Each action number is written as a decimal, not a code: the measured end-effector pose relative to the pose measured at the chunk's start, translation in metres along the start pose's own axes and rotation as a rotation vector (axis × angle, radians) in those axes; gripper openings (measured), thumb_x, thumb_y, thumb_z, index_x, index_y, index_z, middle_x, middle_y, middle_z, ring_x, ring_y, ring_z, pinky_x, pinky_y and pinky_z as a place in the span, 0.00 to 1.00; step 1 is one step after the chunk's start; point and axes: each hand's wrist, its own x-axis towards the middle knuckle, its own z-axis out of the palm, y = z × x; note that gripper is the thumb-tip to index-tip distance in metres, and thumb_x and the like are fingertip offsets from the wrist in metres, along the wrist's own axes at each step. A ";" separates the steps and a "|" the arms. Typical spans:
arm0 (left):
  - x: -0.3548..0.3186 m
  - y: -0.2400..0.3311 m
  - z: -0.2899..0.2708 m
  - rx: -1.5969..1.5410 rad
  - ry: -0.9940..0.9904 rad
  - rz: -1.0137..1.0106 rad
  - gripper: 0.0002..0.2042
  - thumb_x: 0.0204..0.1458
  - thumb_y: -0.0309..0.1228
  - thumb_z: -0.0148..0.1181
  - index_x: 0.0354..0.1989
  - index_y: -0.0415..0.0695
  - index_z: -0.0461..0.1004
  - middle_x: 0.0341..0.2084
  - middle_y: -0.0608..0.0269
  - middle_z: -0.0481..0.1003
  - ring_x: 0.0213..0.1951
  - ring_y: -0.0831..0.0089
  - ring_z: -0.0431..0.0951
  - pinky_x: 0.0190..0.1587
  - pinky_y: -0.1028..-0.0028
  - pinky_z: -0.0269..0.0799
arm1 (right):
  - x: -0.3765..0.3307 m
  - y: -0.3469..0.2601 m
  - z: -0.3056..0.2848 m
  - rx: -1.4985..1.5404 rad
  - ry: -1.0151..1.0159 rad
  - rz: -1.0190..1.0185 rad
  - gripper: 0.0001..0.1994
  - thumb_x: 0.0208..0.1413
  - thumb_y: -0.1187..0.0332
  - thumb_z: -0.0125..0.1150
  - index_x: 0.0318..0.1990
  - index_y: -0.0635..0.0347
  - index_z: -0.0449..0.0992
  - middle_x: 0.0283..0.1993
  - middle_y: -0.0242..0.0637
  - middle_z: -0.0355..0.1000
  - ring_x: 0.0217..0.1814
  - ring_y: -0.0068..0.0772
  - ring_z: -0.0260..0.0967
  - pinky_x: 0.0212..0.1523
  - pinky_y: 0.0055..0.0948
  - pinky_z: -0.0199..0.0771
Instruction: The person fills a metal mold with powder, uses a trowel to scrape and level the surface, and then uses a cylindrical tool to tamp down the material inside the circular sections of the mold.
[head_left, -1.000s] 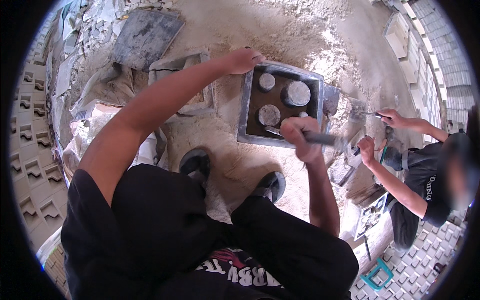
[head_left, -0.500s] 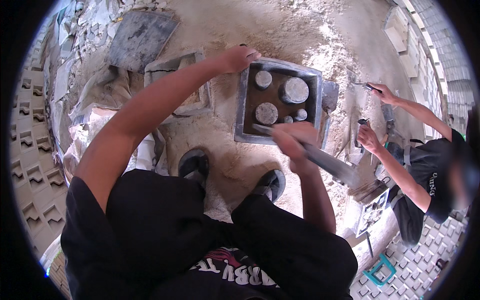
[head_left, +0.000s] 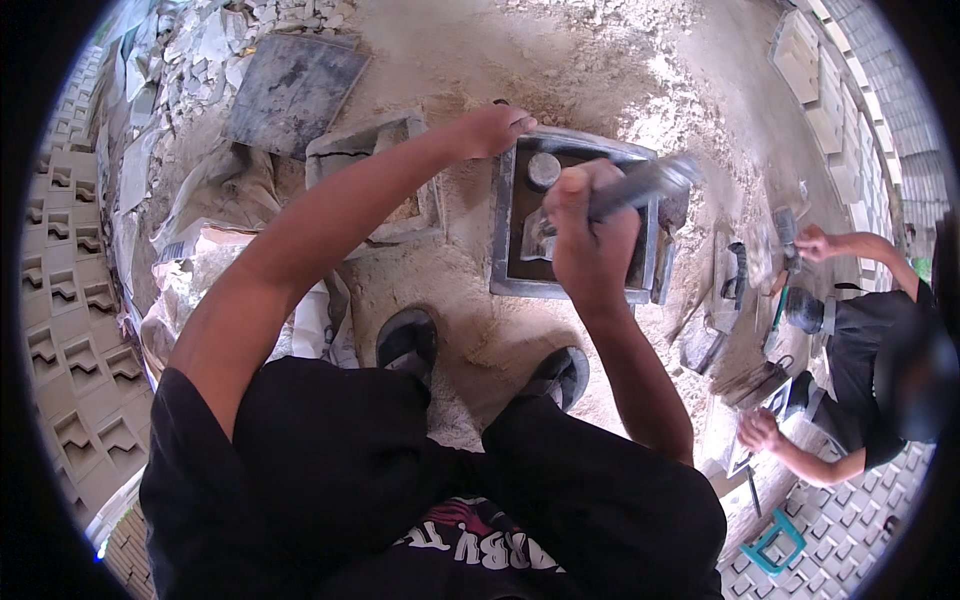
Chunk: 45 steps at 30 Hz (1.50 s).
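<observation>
In front of my feet lies a square grey box-shaped mould (head_left: 503, 240) with raised walls. A round grey cylinder (head_left: 544, 171) stands inside it; other cylinders are mostly hidden behind my right arm. My left hand (head_left: 492, 130) is closed over the mould's far left corner. Above the mould, my right hand (head_left: 592, 235) is wrapped round a long grey tool (head_left: 645, 187), smeared by motion. Its flat lower end points down into the mould, while the other end slants up to the right.
At right a co-worker's hand (head_left: 815, 242) reaches over tools; the other hand (head_left: 760, 430) is lower, by a framed panel. Left of the mould lie an empty grey frame (head_left: 330, 150) and a dark slab (head_left: 295, 90). A teal stool (head_left: 775, 543) stands at lower right.
My right hand has moved up over the mould, and the tool's free end has swung from lower right to upper right. My left hand keeps its place. The co-worker's hands have moved apart.
</observation>
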 end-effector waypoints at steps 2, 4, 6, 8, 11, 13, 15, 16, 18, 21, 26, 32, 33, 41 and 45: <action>0.001 0.012 -0.003 -0.019 -0.026 -0.024 0.21 0.62 0.46 0.41 0.39 0.40 0.73 0.33 0.42 0.75 0.38 0.44 0.74 0.41 0.54 0.67 | 0.002 0.029 0.004 0.078 0.055 -0.003 0.18 0.62 0.57 0.56 0.26 0.60 0.66 0.19 0.26 0.59 0.23 0.15 0.55 0.24 0.23 0.58; 0.000 0.007 -0.005 -0.044 -0.042 -0.034 0.21 0.62 0.47 0.41 0.41 0.40 0.73 0.33 0.42 0.75 0.39 0.44 0.74 0.42 0.54 0.67 | 0.017 0.045 0.012 -0.018 -0.101 0.044 0.19 0.64 0.56 0.52 0.24 0.58 0.64 0.18 0.23 0.61 0.20 0.13 0.55 0.21 0.20 0.55; 0.000 -0.001 -0.004 -0.037 -0.041 -0.032 0.21 0.62 0.46 0.41 0.43 0.40 0.73 0.34 0.42 0.75 0.39 0.45 0.74 0.43 0.54 0.67 | 0.035 0.026 0.007 0.010 -0.083 0.119 0.20 0.64 0.56 0.52 0.23 0.57 0.64 0.16 0.22 0.59 0.19 0.13 0.53 0.20 0.20 0.54; -0.002 -0.006 0.001 -0.007 -0.029 -0.015 0.19 0.62 0.44 0.42 0.44 0.40 0.73 0.35 0.43 0.76 0.40 0.46 0.75 0.43 0.56 0.68 | 0.037 0.010 0.007 0.082 0.025 0.081 0.20 0.64 0.55 0.52 0.23 0.58 0.65 0.16 0.22 0.58 0.18 0.14 0.54 0.20 0.21 0.54; 0.010 0.004 0.004 0.031 -0.055 0.009 0.17 0.61 0.41 0.45 0.43 0.40 0.73 0.34 0.45 0.76 0.40 0.49 0.76 0.42 0.58 0.69 | 0.029 0.043 0.005 0.034 -0.081 0.025 0.20 0.65 0.56 0.50 0.23 0.58 0.66 0.16 0.22 0.58 0.18 0.13 0.54 0.20 0.20 0.53; 0.011 -0.012 0.009 0.003 -0.042 0.057 0.18 0.62 0.42 0.43 0.41 0.40 0.73 0.34 0.43 0.76 0.40 0.45 0.75 0.42 0.54 0.68 | 0.041 0.044 0.005 -0.103 -0.206 -0.044 0.20 0.65 0.56 0.50 0.23 0.58 0.66 0.16 0.22 0.58 0.18 0.13 0.53 0.20 0.20 0.52; 0.006 -0.035 0.015 -0.045 -0.047 0.048 0.18 0.63 0.43 0.42 0.40 0.40 0.73 0.34 0.42 0.75 0.39 0.43 0.74 0.42 0.53 0.67 | 0.046 0.018 0.012 0.060 -0.190 0.073 0.21 0.65 0.55 0.50 0.23 0.59 0.66 0.16 0.22 0.57 0.18 0.14 0.53 0.20 0.21 0.53; 0.006 -0.041 0.014 -0.083 -0.053 0.027 0.18 0.62 0.43 0.42 0.41 0.40 0.73 0.34 0.42 0.76 0.39 0.43 0.74 0.42 0.53 0.68 | 0.045 0.006 0.016 0.136 -0.181 0.133 0.21 0.64 0.54 0.50 0.23 0.59 0.66 0.16 0.23 0.57 0.18 0.15 0.53 0.20 0.22 0.53; 0.008 -0.032 0.012 -0.096 -0.057 0.019 0.18 0.62 0.43 0.42 0.41 0.40 0.73 0.34 0.42 0.76 0.39 0.43 0.74 0.42 0.53 0.68 | 0.037 0.012 0.020 0.120 -0.084 0.043 0.22 0.64 0.52 0.50 0.23 0.59 0.66 0.15 0.22 0.57 0.18 0.15 0.52 0.20 0.22 0.53; 0.009 -0.001 0.001 -0.070 -0.027 0.053 0.19 0.62 0.43 0.42 0.41 0.40 0.73 0.34 0.42 0.76 0.39 0.43 0.75 0.42 0.53 0.68 | 0.034 0.042 0.015 -0.019 -0.096 0.062 0.23 0.65 0.51 0.49 0.21 0.56 0.65 0.16 0.21 0.57 0.17 0.14 0.51 0.19 0.20 0.51; -0.002 0.011 -0.005 0.005 -0.046 -0.077 0.19 0.62 0.43 0.42 0.40 0.40 0.73 0.34 0.42 0.76 0.39 0.44 0.75 0.42 0.53 0.68 | 0.042 0.009 -0.001 0.215 -0.021 0.165 0.21 0.64 0.53 0.52 0.25 0.61 0.73 0.17 0.21 0.60 0.21 0.12 0.54 0.21 0.20 0.53; -0.005 -0.013 0.001 -0.091 -0.002 -0.041 0.17 0.61 0.41 0.44 0.39 0.38 0.72 0.35 0.43 0.75 0.41 0.45 0.74 0.44 0.56 0.67 | 0.040 -0.004 -0.003 0.217 -0.015 0.301 0.22 0.64 0.53 0.51 0.25 0.62 0.72 0.17 0.22 0.62 0.21 0.13 0.55 0.22 0.20 0.57; -0.008 -0.008 0.005 -0.067 -0.035 -0.059 0.17 0.61 0.41 0.44 0.39 0.38 0.72 0.35 0.43 0.75 0.40 0.46 0.74 0.44 0.57 0.68 | 0.036 -0.015 -0.008 0.198 -0.016 0.287 0.22 0.64 0.53 0.52 0.26 0.63 0.72 0.17 0.22 0.61 0.21 0.16 0.56 0.24 0.21 0.59; -0.006 -0.008 -0.001 -0.038 -0.036 -0.082 0.20 0.63 0.44 0.40 0.42 0.40 0.73 0.36 0.42 0.75 0.41 0.45 0.74 0.44 0.55 0.67 | 0.029 -0.013 0.009 0.116 0.061 0.218 0.22 0.64 0.53 0.51 0.19 0.53 0.64 0.15 0.18 0.56 0.16 0.10 0.48 0.15 0.19 0.43; -0.001 0.009 -0.009 0.010 -0.070 -0.058 0.19 0.62 0.45 0.44 0.41 0.40 0.73 0.36 0.45 0.76 0.41 0.47 0.76 0.44 0.59 0.68 | 0.035 0.014 -0.011 0.189 -0.138 0.002 0.21 0.65 0.57 0.50 0.19 0.54 0.63 0.14 0.20 0.54 0.16 0.12 0.49 0.17 0.22 0.47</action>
